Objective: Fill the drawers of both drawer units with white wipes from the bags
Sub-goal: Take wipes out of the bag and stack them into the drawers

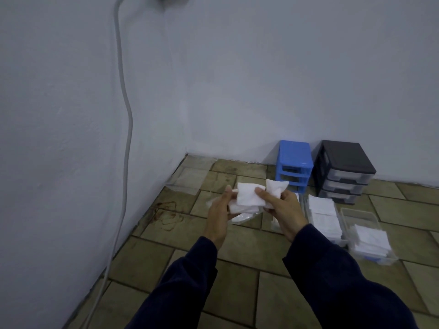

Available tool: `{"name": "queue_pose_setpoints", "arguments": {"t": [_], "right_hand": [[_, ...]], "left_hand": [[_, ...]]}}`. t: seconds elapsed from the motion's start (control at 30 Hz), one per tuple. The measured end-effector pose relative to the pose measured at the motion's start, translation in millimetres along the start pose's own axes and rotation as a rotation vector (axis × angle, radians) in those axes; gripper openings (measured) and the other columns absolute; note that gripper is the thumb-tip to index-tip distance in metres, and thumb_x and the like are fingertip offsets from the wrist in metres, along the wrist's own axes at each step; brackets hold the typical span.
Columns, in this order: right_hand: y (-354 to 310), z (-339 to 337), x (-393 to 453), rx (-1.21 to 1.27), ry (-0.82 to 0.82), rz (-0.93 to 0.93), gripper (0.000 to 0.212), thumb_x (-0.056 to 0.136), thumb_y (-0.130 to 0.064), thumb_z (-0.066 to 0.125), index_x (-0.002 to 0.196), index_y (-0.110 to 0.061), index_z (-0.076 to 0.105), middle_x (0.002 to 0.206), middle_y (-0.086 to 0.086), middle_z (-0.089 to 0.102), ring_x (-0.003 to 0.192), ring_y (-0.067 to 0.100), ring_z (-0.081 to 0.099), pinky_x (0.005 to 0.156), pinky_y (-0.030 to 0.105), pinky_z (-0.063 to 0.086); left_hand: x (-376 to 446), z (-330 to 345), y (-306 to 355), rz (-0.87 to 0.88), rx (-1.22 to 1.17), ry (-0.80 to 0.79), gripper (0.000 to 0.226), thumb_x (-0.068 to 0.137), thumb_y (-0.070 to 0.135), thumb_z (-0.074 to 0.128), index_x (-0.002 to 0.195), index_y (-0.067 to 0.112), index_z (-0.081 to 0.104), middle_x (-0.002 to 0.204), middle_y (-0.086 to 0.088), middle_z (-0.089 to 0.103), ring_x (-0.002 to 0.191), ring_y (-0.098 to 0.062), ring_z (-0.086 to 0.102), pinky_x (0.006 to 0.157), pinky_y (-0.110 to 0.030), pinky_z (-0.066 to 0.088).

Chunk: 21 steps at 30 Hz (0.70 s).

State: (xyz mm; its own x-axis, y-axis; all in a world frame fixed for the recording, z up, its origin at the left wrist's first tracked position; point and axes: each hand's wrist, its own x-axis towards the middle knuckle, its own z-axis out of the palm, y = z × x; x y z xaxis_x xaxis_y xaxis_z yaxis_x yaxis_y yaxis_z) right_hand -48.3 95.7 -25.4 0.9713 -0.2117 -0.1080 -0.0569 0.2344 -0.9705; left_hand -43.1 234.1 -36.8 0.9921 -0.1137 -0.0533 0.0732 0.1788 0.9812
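Both hands up at centre frame, clamped on the same bundle of white wipes [247,197] with a clear bag [240,217] hanging loose under it. Wipes sit between my palms. My left hand [219,210] holds the 9 o'clock side, thumb up along the edge, fingers curled underneath against the plastic. My right hand [282,210] holds the 3 o'clock side, thumb pressed flat on top of the stack, fingers wrapped round a second wad [275,187] that sticks up at 1 o'clock of the main bundle.

Forearms come in from 6 o'clock, dark blue sleeves [332,281] to the wrists, palms roughly facing each other, wrists slightly bent in.

Containers, all on the tiled floor [166,252]:
- blue drawer unit [294,162] at 1 o'clock of the hands, against the wall; drawer slots look open, contents not readable.
- black drawer unit [344,172] just beside it at 3 o'clock of the blue one, translucent drawers; can't tell what's inside.
- clear tray [323,214] at 3 o'clock of my right hand, packed with rows of white wipes.
- second clear tray [368,236] further out at 4 o'clock, partly filled with a heap of wipes at its near end.
- flat empty-looking plastic bag [187,179] on the floor at 10 o'clock, near the wall corner.

Grey cable [126,115] runs down the left wall.
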Motion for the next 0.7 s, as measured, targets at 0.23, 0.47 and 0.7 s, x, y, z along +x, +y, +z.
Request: {"name": "queue_pose_setpoints", "arguments": {"t": [0.23,0.47,0.7], "right_hand": [[3.7,5.9,-1.7,-0.181,0.022,-0.101,0.018,0.080,-0.013,0.070,0.094,-0.010,0.059,0.093,0.008,0.063,0.085,0.019,0.061,0.066,0.024,0.050],[11.6,6.2,1.4,-0.513,0.053,-0.206,0.028,0.078,-0.026,0.073,0.087,-0.007,0.055,0.085,0.009,0.058,0.078,0.020,0.055,0.061,0.022,0.039],[5.1,7.1,-3.8,-0.496,-0.021,-0.171,0.023,0.087,-0.024,0.063,0.073,-0.015,0.047,0.070,-0.001,0.050,0.062,0.009,0.046,0.051,0.012,0.038]], "left_hand": [[-2.6,2.0,-3.2,0.087,0.051,-0.067,0.028,0.090,0.029,0.053,0.109,0.012,0.064,0.104,-0.010,0.068,0.093,-0.019,0.065,0.075,-0.021,0.054],[-3.3,-3.2,-9.5,0.190,0.162,0.044,0.010,0.094,0.017,0.052,0.093,0.015,0.063,0.087,-0.001,0.063,0.075,-0.001,0.061,0.064,-0.013,0.049],[-3.4,-6.3,-7.4,0.247,0.126,0.040,0.023,0.094,0.010,0.051,0.103,0.030,0.055,0.103,0.006,0.061,0.088,-0.002,0.062,0.070,-0.016,0.052]]}}
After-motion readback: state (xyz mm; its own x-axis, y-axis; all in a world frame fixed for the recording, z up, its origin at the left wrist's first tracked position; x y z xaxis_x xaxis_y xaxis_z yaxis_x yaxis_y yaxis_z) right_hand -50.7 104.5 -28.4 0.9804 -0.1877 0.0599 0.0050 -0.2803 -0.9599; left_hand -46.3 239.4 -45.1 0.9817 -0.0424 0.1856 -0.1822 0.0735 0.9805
